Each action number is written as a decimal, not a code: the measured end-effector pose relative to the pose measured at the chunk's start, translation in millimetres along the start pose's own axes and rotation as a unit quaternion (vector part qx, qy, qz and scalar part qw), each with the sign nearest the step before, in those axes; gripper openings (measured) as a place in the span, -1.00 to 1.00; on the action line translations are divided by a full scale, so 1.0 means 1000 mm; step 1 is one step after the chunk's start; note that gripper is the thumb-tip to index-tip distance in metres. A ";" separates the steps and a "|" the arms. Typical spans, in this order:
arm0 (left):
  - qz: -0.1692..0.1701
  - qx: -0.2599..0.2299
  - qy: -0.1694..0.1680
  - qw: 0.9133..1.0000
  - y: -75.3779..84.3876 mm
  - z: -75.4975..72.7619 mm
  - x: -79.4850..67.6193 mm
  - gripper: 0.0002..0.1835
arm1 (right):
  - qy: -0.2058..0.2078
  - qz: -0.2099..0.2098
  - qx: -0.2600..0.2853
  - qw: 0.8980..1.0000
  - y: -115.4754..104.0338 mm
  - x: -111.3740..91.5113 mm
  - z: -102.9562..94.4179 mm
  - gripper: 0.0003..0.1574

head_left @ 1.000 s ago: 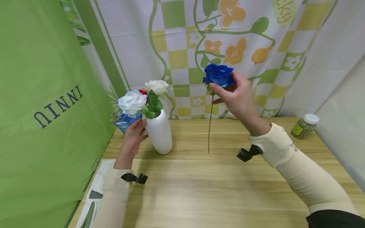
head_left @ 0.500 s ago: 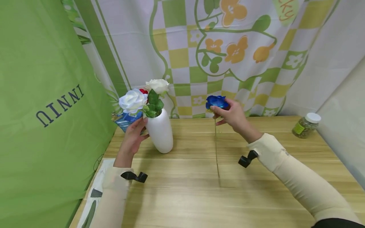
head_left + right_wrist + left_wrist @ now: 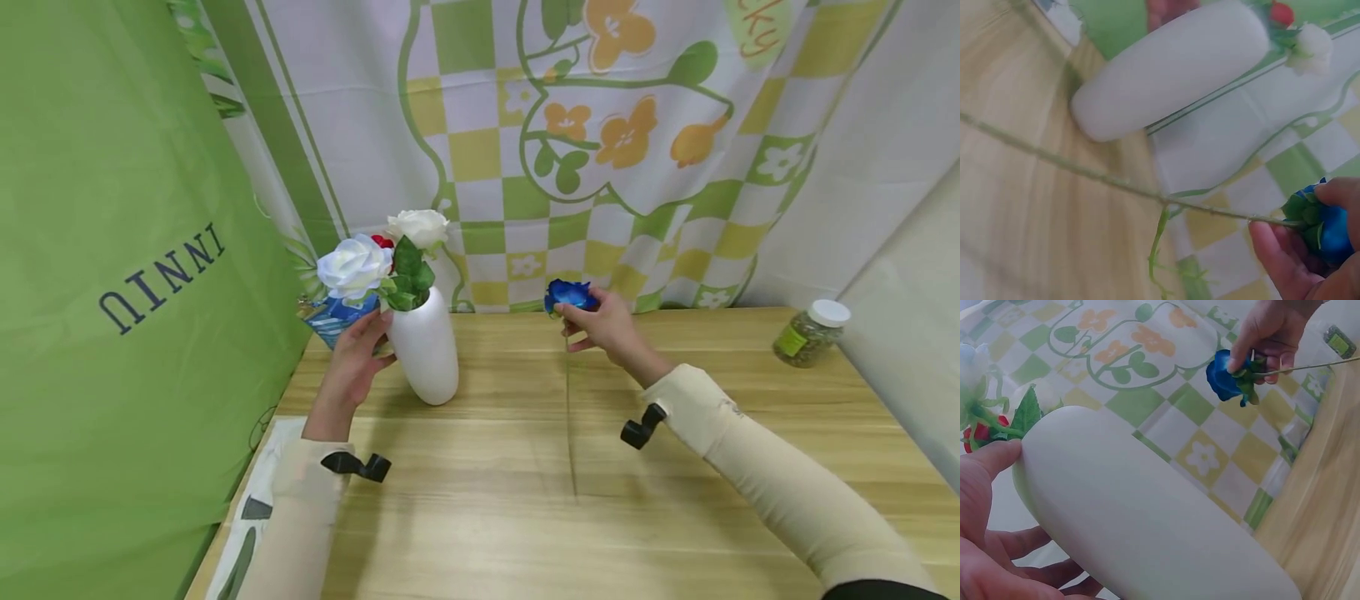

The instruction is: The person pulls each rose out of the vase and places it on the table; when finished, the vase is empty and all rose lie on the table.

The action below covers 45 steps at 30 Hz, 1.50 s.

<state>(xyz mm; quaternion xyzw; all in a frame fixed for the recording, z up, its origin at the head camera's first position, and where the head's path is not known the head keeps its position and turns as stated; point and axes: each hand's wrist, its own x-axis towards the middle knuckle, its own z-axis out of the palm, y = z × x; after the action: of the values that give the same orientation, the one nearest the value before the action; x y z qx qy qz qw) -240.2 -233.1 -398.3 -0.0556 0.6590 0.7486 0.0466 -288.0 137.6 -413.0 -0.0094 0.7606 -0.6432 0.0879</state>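
Note:
My left hand [image 3: 352, 371] grips the white vase [image 3: 425, 354] just below its rim, thumb on the near side and fingers round behind. Two white roses [image 3: 356, 265], a bit of red flower [image 3: 382, 241] and green leaves [image 3: 408, 265] rise from the vase; their lower stems are hidden inside. To the right, my right hand [image 3: 611, 329] pinches a blue rose [image 3: 567, 295] right under its bloom. Its long thin stem [image 3: 1110, 180] hangs down, the lower end close to the tabletop. A small green side shoot [image 3: 1159, 240] branches off the stem.
Behind the left hand stands a blue patterned packet [image 3: 337, 317]. A jar with a white lid [image 3: 812, 333] stands at the back right of the wooden table [image 3: 480, 533]. A patterned curtain [image 3: 480, 150] hangs behind, and a green cloth [image 3: 112, 417] borders the left side.
My right hand has come down with the blue rose, bringing the stem's lower end close to the tabletop. The left hand stays on the vase.

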 end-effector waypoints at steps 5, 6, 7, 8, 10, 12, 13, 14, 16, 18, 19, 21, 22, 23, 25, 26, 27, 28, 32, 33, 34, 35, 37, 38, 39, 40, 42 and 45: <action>0.005 -0.003 -0.001 1.000 0.000 0.001 0.000 -0.34 | -0.006 0.021 -0.015 1.000 0.016 0.001 0.009 -0.43; 0.006 -0.005 0.000 1.000 0.000 0.001 0.000 -0.35 | -0.005 0.024 -0.016 1.000 0.018 0.000 0.012 -0.43; 0.007 -0.004 -0.001 1.000 0.000 0.001 0.000 -0.35 | -0.004 0.028 -0.016 0.999 0.020 0.000 0.014 -0.43; 0.009 -0.002 -0.003 1.000 0.000 0.001 0.000 -0.35 | -0.002 0.031 -0.016 0.999 0.022 0.000 0.016 -0.43; 0.012 0.003 -0.007 1.000 0.000 0.000 0.000 -0.34 | -0.004 0.038 -0.015 0.999 0.025 0.001 0.019 -0.44; 0.013 0.006 -0.011 1.000 -0.001 -0.001 0.000 -0.33 | -0.006 0.051 -0.014 0.999 0.030 0.003 0.022 -0.46; 0.015 0.008 -0.014 1.000 -0.001 -0.001 0.000 -0.33 | -0.008 0.058 -0.015 0.998 0.032 0.005 0.023 -0.47; 0.016 0.011 -0.018 1.000 -0.001 -0.001 0.000 -0.32 | -0.010 0.064 -0.017 0.998 0.035 0.006 0.024 -0.46; 0.016 0.016 -0.023 0.999 -0.001 -0.001 0.000 -0.31 | -0.011 0.077 -0.020 0.997 0.040 0.008 0.025 -0.44; 0.015 0.017 -0.026 0.999 -0.001 -0.001 0.000 -0.30 | -0.009 0.088 -0.024 0.996 0.044 0.011 0.026 -0.40; 0.015 0.018 -0.026 0.999 -0.001 -0.001 0.000 -0.30 | -0.008 0.092 -0.028 0.995 0.046 0.012 0.026 -0.38; 0.015 0.020 -0.026 0.999 -0.001 -0.001 0.000 -0.29 | -0.006 0.102 -0.034 0.994 0.051 0.014 0.028 -0.30; 0.016 0.019 -0.026 0.999 -0.001 -0.001 -0.001 -0.29 | -0.005 0.106 -0.039 0.994 0.054 0.015 0.028 -0.25; 0.017 0.021 -0.026 0.999 -0.001 -0.001 -0.001 -0.29 | -0.005 0.111 -0.044 0.993 0.056 0.015 0.029 -0.22; 0.019 0.025 -0.029 0.999 -0.001 -0.001 0.000 -0.28 | -0.006 0.121 -0.056 0.991 0.061 0.017 0.030 -0.17; 0.019 0.026 -0.030 0.999 0.000 0.000 0.000 -0.28 | -0.006 0.126 -0.061 0.990 0.064 0.017 0.031 -0.13; 0.020 0.027 -0.031 0.999 0.000 0.000 0.000 -0.28 | -0.007 0.129 -0.066 0.989 0.066 0.017 0.031 -0.10; 0.020 0.029 -0.033 0.999 0.000 0.000 0.000 -0.27 | -0.007 0.133 -0.070 0.989 0.068 0.018 0.031 -0.07; 0.015 0.028 -0.034 0.999 0.001 0.000 0.000 -0.26 | -0.002 0.142 -0.070 0.987 0.072 0.020 0.031 -0.04; 0.014 0.027 -0.034 0.999 0.001 0.000 0.000 -0.26 | -0.002 0.143 -0.069 0.987 0.073 0.020 0.031 -0.05; 0.013 0.028 -0.034 0.999 0.001 -0.001 0.000 -0.26 | -0.002 0.143 -0.069 0.987 0.073 0.021 0.032 -0.07; 0.012 0.029 -0.033 0.999 0.002 -0.001 0.000 -0.27 | -0.001 0.142 -0.069 0.987 0.073 0.021 0.032 -0.10; 0.011 0.032 -0.031 0.999 0.002 -0.002 0.000 -0.27 | 0.002 0.143 -0.074 0.987 0.073 0.022 0.032 -0.13; 0.011 0.033 -0.030 0.999 0.002 -0.002 -0.001 -0.27 | 0.001 0.143 -0.079 0.987 0.074 0.022 0.032 -0.16; 0.010 0.033 -0.029 0.999 0.002 -0.002 -0.001 -0.27 | 0.000 0.143 -0.081 0.986 0.074 0.023 0.032 -0.18; 0.010 0.035 -0.029 0.999 0.002 -0.002 -0.001 -0.26 | -0.002 0.143 -0.085 0.986 0.075 0.023 0.032 -0.21; 0.008 0.033 -0.027 0.999 0.002 -0.001 0.000 -0.27 | 0.001 0.146 -0.095 0.985 0.077 0.024 0.031 -0.29; 0.008 0.032 -0.027 0.999 0.002 0.000 0.000 -0.28 | 0.003 0.151 -0.110 0.982 0.078 0.025 0.030 -0.35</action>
<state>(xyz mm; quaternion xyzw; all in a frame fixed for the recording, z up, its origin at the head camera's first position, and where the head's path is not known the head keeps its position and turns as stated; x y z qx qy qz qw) -240.6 -233.7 -396.8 -0.0287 0.6817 0.7286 0.0596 -300.7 118.9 -497.2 0.0975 0.8197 -0.5348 0.1804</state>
